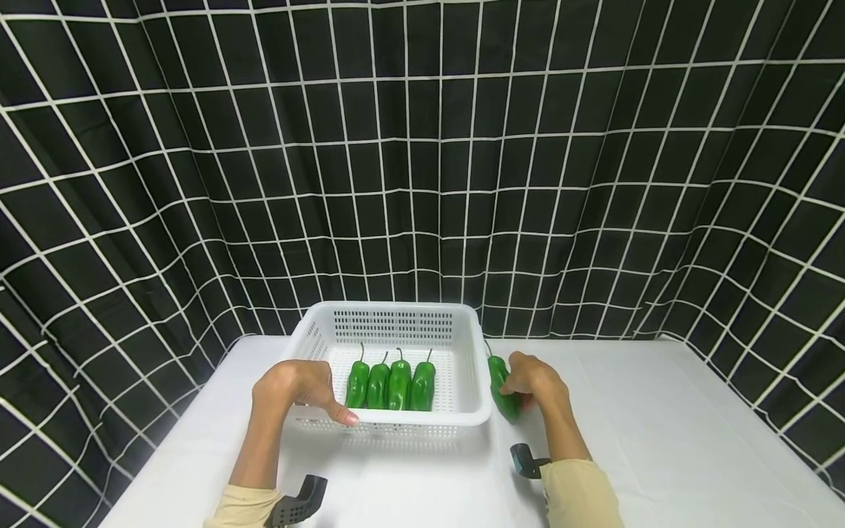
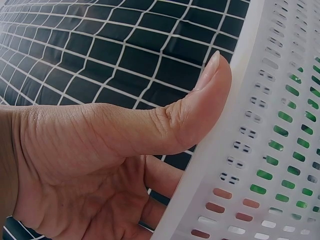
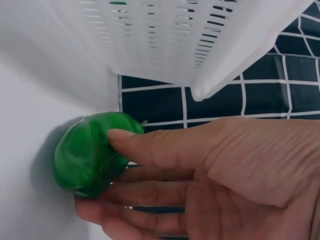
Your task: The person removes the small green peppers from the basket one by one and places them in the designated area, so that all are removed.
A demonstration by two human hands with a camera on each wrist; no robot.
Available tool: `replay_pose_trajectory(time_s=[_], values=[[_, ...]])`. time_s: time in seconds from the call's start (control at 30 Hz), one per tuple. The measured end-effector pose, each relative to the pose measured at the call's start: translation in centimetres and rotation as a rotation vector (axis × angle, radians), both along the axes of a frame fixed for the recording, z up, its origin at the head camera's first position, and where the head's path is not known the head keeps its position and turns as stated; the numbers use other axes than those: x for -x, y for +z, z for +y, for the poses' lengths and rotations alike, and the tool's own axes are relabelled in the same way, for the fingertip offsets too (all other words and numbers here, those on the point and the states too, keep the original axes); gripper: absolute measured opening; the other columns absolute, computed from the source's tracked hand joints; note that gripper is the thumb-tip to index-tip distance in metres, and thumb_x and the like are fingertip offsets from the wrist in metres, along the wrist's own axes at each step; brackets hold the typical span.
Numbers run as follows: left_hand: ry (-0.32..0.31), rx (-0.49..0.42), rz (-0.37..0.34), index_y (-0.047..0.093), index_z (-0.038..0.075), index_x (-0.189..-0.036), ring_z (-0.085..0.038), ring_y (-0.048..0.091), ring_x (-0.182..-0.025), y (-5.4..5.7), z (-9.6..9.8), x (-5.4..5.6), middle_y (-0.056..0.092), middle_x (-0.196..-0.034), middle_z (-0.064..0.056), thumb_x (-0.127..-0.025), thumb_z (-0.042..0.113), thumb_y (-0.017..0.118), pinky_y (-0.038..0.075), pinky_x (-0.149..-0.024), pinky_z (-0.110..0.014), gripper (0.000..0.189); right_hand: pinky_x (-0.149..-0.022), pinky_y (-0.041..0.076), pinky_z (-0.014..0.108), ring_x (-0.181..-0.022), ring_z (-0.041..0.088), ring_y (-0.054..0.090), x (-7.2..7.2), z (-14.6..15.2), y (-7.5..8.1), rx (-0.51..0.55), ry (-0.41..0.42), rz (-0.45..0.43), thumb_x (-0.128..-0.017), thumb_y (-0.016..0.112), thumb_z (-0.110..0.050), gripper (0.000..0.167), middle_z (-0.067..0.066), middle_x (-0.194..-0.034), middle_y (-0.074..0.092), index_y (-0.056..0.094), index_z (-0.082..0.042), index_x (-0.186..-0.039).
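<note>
A white plastic basket (image 1: 422,418) with slotted walls stands on the table, and several green peppers (image 1: 399,385) lie side by side in it, stems toward the back. My left hand (image 1: 304,385) grips the basket's front left corner. Its thumb (image 2: 195,120) lies along the rim, while the other fingers are partly hidden behind the edge. Just right of the basket, my right hand (image 1: 533,378) holds another green pepper, the loose pepper (image 3: 85,150), with the thumb on one side and the fingers on the other. That pepper is low at the white tabletop, its stem pointing toward the back.
The table has a white cover (image 1: 660,440). Black curtains with a white grid (image 1: 429,169) rise behind it and along both sides. The basket's right wall (image 3: 150,35) stands close beside the loose pepper. A dark wrist device (image 1: 300,502) is on each sleeve.
</note>
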State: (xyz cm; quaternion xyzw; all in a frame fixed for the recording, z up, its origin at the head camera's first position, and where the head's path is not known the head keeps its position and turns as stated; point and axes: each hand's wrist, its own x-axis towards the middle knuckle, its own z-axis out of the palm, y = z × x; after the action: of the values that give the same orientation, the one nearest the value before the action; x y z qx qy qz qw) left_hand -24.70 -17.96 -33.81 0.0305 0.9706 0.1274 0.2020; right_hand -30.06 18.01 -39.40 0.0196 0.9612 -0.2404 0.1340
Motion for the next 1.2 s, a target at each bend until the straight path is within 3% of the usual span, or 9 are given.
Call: replay_pose_trajectory(time_s=[0.2,0.57,0.97,1.2], values=[[-0.007,0.002,-0.002,0.069,0.007,-0.093,-0.016,0.049,-0.076,0.07,0.13,0.10,0.053,-0.077,0.001,-0.072,0.057,0.091,0.040,-0.066,-0.030,0.058,-0.063,0.060,0.031,-0.068,0.026,0.073,0.26,0.20,-0.10,0.007,-0.011,0.000,-0.090,0.076,-0.009,0.034,0.019,-0.085,0.069,0.059,0.010,-0.112],[0.012,0.027,0.001,0.065,0.011,-0.083,-0.013,0.040,-0.070,0.21,0.18,0.07,0.038,-0.070,0.003,-0.070,0.059,0.091,0.032,-0.062,-0.030,0.057,-0.060,0.061,0.032,-0.065,0.029,0.075,0.37,0.47,-0.07,0.048,0.001,0.011,-0.088,0.076,-0.008,0.024,0.020,-0.081,0.071,0.062,0.007,-0.100],[0.012,0.007,0.003,0.068,0.009,-0.088,-0.014,0.042,-0.072,0.05,0.05,0.00,0.041,-0.071,0.003,-0.070,0.058,0.092,0.033,-0.064,-0.029,0.057,-0.065,0.062,0.033,-0.071,0.031,0.076,0.14,0.49,0.25,0.044,-0.020,-0.002,-0.090,0.075,-0.010,0.036,0.022,-0.089,0.070,0.058,0.011,-0.115],[0.016,0.015,0.004,0.059,0.015,-0.074,-0.011,0.033,-0.065,0.10,0.11,-0.16,0.034,-0.065,0.005,-0.069,0.058,0.092,0.026,-0.059,-0.028,0.055,-0.064,0.060,0.033,-0.068,0.029,0.075,0.23,0.35,0.06,0.027,0.013,0.006,-0.089,0.077,-0.012,0.036,0.021,-0.085,0.071,0.058,0.010,-0.111]])
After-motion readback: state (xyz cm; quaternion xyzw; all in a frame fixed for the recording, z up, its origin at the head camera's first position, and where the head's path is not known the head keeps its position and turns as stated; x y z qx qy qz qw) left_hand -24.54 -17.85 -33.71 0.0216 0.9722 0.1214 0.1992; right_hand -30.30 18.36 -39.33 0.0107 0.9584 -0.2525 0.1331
